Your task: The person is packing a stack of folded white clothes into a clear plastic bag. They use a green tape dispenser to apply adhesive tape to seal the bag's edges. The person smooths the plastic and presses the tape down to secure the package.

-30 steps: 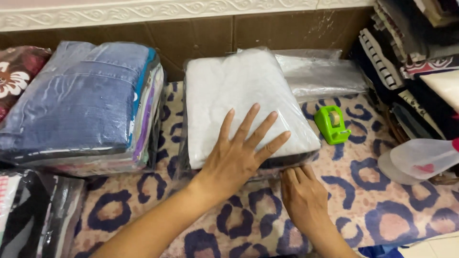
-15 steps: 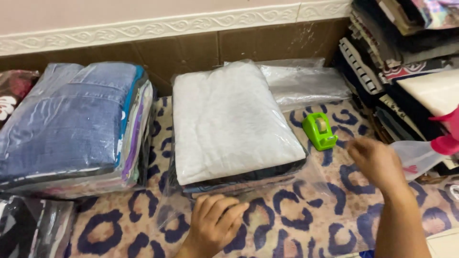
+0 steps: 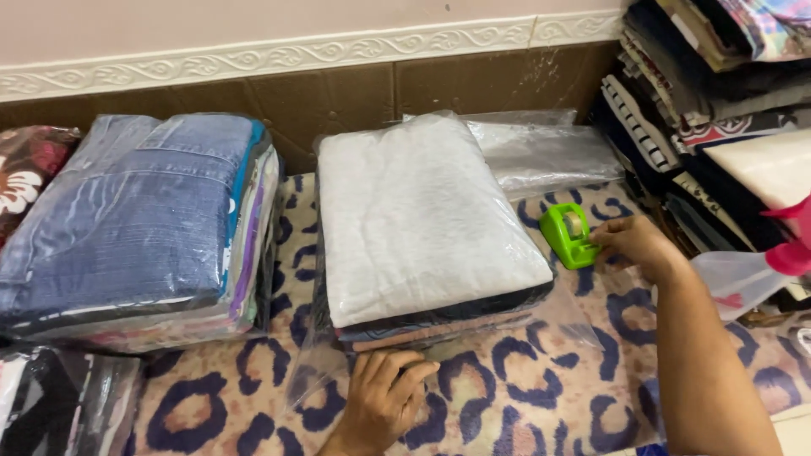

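A: Clear plastic bag (image 3: 439,253), 1 stack of folded clothes inside, white piece on top, darker ones under it. Lies flat on the leopard-print cloth (image 3: 541,405), open flap toward the person.

B: Left hand (image 3: 384,397)?

A: Fingers curled down on the bag's loose flap at the near edge, pressing it against the cloth. Probably pinning the flap so the stack does not slide. Grip is closed on the plastic.

B: Right hand (image 3: 634,245)?

A: At the green tape dispenser (image 3: 568,235), fingertips touching its right side. Grip looks partly curled around it, not lifted; the dispenser sits on the cloth just beside the bag's right edge.

B: Other containers?

A: Second bagged stack (image 3: 135,228) to the left, denim on top, several coloured layers below, well apart from both hands. 1 empty flat bag (image 3: 541,152) behind the dispenser, against the wall. Shelves of folded fabrics (image 3: 718,93) at right. Dark bagged bundle (image 3: 51,405) at lower left, contents unclear.
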